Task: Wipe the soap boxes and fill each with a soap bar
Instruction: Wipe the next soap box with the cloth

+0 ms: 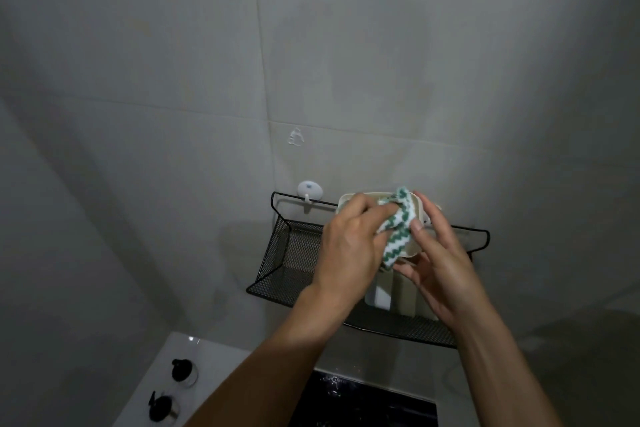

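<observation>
Left hand (349, 246) bunches a green-and-white zigzag cloth (398, 229) and presses it into a cream soap box (349, 199). Right hand (440, 270) grips that box from the side and below, raised over a black mesh basket (277, 263) on the tiled wall, where another soap box (398, 295) sits.

A single head-worn wide-angle camera looks forward and down from close above the black mesh wall basket (277, 253), facing the tiled wall (173, 80) behind it, with the counter (207, 354) edge below the basket.
</observation>
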### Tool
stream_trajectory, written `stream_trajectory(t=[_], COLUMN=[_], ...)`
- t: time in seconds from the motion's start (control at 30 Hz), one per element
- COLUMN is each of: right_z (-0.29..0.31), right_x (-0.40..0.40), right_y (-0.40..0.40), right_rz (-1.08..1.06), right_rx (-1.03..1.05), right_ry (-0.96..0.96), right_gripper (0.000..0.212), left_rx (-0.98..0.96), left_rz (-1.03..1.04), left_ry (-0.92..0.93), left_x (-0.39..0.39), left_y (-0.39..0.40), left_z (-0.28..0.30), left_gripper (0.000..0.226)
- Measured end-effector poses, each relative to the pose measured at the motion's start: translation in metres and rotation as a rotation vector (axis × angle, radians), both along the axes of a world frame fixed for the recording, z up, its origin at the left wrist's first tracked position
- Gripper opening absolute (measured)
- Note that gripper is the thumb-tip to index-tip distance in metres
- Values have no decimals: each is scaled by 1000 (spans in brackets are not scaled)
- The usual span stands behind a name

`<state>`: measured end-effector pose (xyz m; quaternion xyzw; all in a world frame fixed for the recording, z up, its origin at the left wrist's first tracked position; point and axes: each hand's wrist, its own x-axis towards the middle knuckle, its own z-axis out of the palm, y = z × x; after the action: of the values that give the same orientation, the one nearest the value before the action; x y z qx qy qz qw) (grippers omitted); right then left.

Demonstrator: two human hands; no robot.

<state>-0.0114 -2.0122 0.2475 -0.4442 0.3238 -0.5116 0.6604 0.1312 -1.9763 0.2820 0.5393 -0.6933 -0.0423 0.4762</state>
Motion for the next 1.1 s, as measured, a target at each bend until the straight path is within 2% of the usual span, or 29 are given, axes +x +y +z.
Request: stream_trajectory(t=[0.1, 0.17, 0.37, 0.57, 0.77, 0.9, 1.0, 1.1], right_z=[-2, -3, -7, -5, -8, -15, -17, -16], right_x=[-2, -7, -16, -18, -24, -21, -26, -33], right_y=[-1, -3, -6, -7, -8, -7, -7, -9], right_rz=[8, 5, -18, -5, -22, -48, -88, -144], right_rx=[-1, -20, -49, -70, -66, -51, -53, -4], right_ry=[-24, -15, 28, 83, 105, 120, 128, 91], right_gripper=[52, 52, 59, 60, 60, 62, 65, 61], left_rx=[7, 18, 6, 6, 6, 78, 116, 202], left_rz=[-135, -165, -155, -84, 23, 65, 96, 167], left_ry=[31, -33, -320, -434, -377, -283, -137, -130], left_x=[-4, 0, 16, 28, 38, 35, 43, 53], left_y=[0, -3, -6, -6, -5, -5, -6, -8], left_z=[5, 6, -3, -13, -22, -29, -36, -51], left_gripper=[31, 32, 27, 26, 13, 27, 28, 27])
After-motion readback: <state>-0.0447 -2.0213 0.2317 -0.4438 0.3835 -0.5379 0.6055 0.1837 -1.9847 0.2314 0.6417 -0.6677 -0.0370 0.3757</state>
